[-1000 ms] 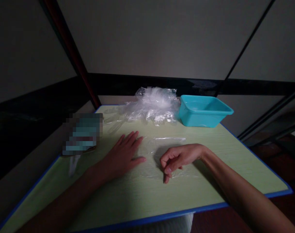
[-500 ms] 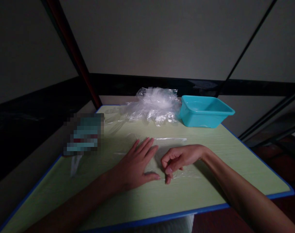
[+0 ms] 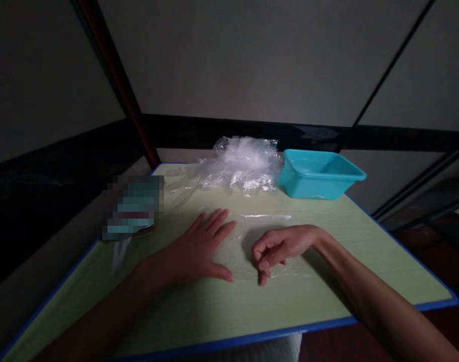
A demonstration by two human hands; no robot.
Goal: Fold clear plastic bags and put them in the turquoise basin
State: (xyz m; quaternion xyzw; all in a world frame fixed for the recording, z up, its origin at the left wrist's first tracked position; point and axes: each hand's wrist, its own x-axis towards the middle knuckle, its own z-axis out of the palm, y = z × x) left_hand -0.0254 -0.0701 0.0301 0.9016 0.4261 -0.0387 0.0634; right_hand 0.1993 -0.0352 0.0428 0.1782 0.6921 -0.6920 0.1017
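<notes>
A clear plastic sheet or glove [image 3: 252,236] lies flat in the middle of the pale green table [image 3: 327,296]. My left hand [image 3: 199,246] rests flat on its left part, fingers stretched out and together. My right hand [image 3: 276,246] is curled, its fingertips pressing down on the plastic near its front edge. Whether it pinches the film I cannot make out.
A heap of clear plastic gloves [image 3: 237,163] lies at the back of the table. A turquoise plastic tub [image 3: 319,173] stands at the back right. A blurred-out object [image 3: 133,206] sits at the left edge. The table has a blue rim.
My left hand slid right across the plastic half a second ago and has now drawn back a little to the left. The right hand has stayed in place.
</notes>
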